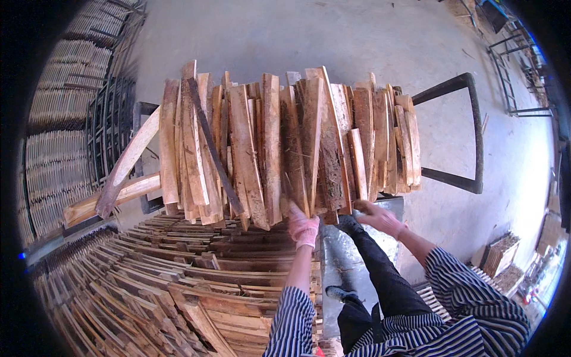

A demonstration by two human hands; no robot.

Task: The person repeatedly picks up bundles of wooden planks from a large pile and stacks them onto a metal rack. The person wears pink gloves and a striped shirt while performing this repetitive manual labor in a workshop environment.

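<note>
- fingertips are tough to make out: the left hand (303, 226) blurs into the near ends of the wood pile (270, 143), the right hand (383, 220) has its fingers curled by the board ends. can't tell if either is gripping
- the two hands are apart, both at the pile's near edge, left forearm nearly straight up, right one slanting in
- pile lies across a black metal frame (477, 131), hiding most of it
- two loose boards poke out left
- open floor (226, 35) beyond and right, stacked slats (148, 285) crowding near left
</note>
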